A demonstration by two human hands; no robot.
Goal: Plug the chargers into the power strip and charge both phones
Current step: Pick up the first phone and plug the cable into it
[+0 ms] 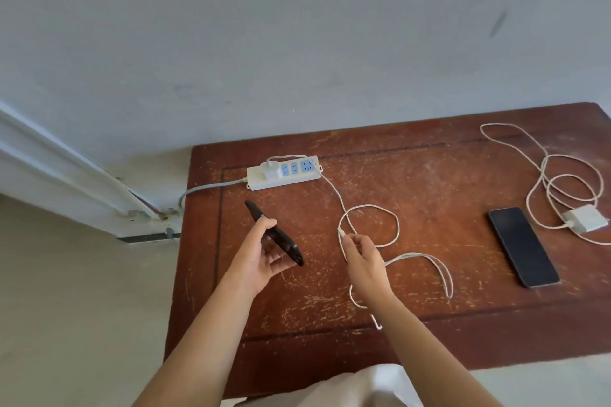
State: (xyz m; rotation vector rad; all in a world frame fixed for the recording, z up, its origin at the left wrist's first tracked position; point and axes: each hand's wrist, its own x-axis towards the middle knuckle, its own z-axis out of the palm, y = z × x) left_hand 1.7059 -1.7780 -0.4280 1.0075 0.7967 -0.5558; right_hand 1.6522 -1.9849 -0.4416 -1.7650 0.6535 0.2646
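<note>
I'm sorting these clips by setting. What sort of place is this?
Probably a plain room in a home: a worn, scratched wooden table pushed against a bare painted wall, with a white power strip on it and a door frame at the left.

Scratched reddish wooden table (pixel 429 182) against a pale wall (pixel 297 26); perhaps a door frame (pixel 66 175) at left.

The middle of the table (pixel 429 195) lies open between the looped cable (pixel 370 228) and the dark phone (pixel 522 246), while the power strip (pixel 284 173) and a second coiled cable (pixel 558 182) block the far side.
</note>
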